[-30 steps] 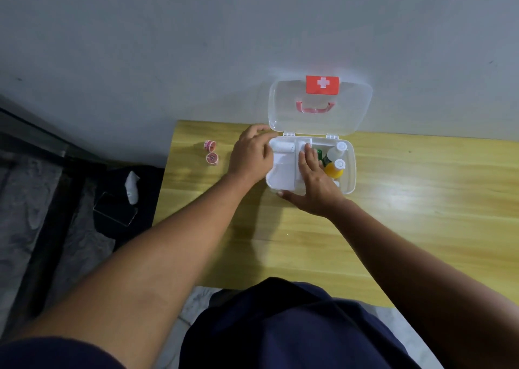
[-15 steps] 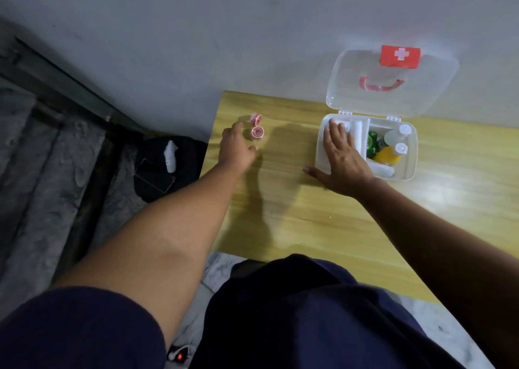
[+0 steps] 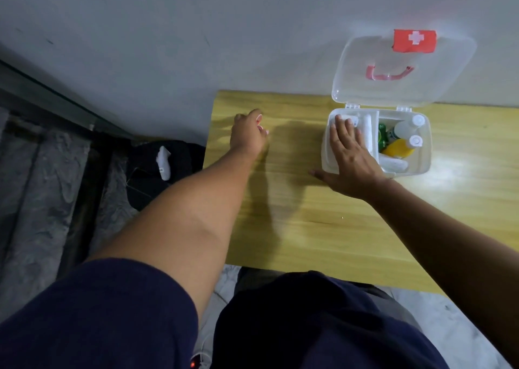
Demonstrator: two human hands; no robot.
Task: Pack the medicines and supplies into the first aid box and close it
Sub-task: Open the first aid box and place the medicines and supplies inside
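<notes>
The wooden surface (image 3: 351, 228) runs along the wall, with the first aid box (image 3: 418, 169) at its far side, clear lid (image 3: 404, 87) standing up and open. Inside the right half lie 2 white-capped bottles (image 3: 404, 128), one over a yellow body, and a green item. The right hand (image 3: 351, 155) lies flat and spread over the box's left compartment, holding nothing, steadying it. The left hand (image 3: 247, 135) reaches to the far left corner, fingers curled over what look like 2 small pink tape rolls (image 3: 259, 119); only slivers show, so whether that grip has closed cannot be told. The box lies well to the right of the left hand, so the carry runs rightward.
</notes>
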